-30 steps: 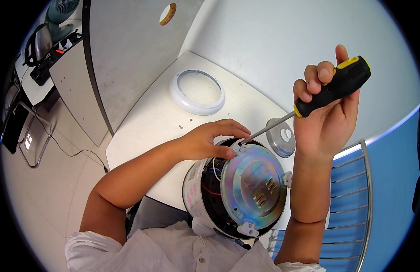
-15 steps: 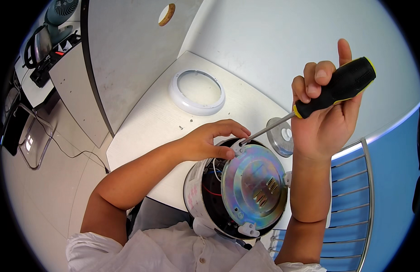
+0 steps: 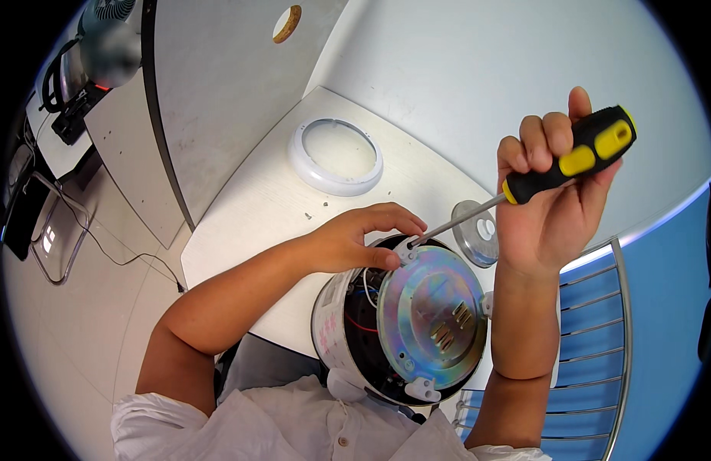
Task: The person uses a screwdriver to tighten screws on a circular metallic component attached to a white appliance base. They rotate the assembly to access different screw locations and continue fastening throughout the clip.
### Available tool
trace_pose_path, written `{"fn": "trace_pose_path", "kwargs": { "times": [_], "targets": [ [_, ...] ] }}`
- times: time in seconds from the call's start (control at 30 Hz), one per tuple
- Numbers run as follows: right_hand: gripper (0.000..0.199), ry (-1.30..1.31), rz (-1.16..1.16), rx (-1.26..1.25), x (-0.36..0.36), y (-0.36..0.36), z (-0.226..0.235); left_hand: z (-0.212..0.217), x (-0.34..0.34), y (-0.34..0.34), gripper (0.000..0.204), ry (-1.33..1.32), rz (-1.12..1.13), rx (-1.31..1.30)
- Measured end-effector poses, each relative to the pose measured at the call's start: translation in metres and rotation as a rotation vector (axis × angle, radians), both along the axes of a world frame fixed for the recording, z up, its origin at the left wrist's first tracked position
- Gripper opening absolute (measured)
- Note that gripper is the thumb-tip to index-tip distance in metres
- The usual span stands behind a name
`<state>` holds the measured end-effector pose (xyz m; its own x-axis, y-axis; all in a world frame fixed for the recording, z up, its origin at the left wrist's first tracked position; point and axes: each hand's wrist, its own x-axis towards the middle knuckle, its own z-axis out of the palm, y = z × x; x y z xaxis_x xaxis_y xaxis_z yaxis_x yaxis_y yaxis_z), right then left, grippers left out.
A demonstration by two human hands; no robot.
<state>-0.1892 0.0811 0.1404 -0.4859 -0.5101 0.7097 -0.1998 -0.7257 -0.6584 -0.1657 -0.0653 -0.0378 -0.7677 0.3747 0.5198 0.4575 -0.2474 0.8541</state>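
Note:
A black-and-yellow screwdriver point(image 3: 578, 150) is gripped in my right hand point(image 3: 543, 200), its shaft slanting down to the left. The tip meets a white plastic bracket point(image 3: 406, 250) at the far edge of a round appliance that looks like a rice cooker point(image 3: 330, 323). My left hand point(image 3: 363, 242) is closed about this bracket, thumb on the near side and fingers on the far side. An iridescent metal plate point(image 3: 428, 307) with slots lies tilted over the cooker's opening. Red and white wires show in the dark gap beside it.
A white ring point(image 3: 336, 183) lies on the white table point(image 3: 256, 184), with small screws point(image 3: 308, 216) near it. Behind the cooker is a round metal lid with a white knob point(image 3: 484, 228). Grey panels point(image 3: 217, 92) border the table; a metal rack point(image 3: 620, 323) stands at right.
The screwdriver handle has turned in my right hand, so its yellow patches now face up. My right fingers have shifted slightly; my left hand keeps its place at the bracket.

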Motion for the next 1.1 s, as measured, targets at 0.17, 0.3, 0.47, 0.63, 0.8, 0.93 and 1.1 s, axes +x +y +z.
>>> {"fn": "trace_pose_path", "kwargs": {
  "times": [0.17,0.3,0.47,0.63,0.8,0.93,1.1],
  "targets": [
    [0.051,0.042,0.089,0.001,-0.007,0.000,0.003,0.002,0.000,0.000,0.063,-0.006,-0.002,-0.001],
    [0.060,0.088,0.056,0.015,-0.009,0.002,0.001,0.002,0.000,0.000,0.062,0.006,0.006,-0.011],
    [0.050,-0.024,-0.154,0.007,0.002,0.002,0.003,0.003,0.002,-0.001,0.061,0.004,0.024,-0.021],
    [0.049,-0.067,0.008,-0.010,-0.004,0.002,0.004,0.003,0.002,-0.001,0.062,-0.004,0.018,-0.016],
    [0.058,0.063,0.154,0.032,-0.016,0.001,0.008,0.005,0.002,0.000,0.063,-0.011,-0.004,-0.004],
    [0.055,0.148,0.109,0.055,-0.015,0.008,0.007,0.004,0.001,0.000,0.063,0.010,0.014,-0.016],
    [0.057,0.011,-0.172,0.119,0.006,0.005,0.010,0.004,0.004,-0.004,0.064,-0.004,0.034,-0.024]
  ]
}}
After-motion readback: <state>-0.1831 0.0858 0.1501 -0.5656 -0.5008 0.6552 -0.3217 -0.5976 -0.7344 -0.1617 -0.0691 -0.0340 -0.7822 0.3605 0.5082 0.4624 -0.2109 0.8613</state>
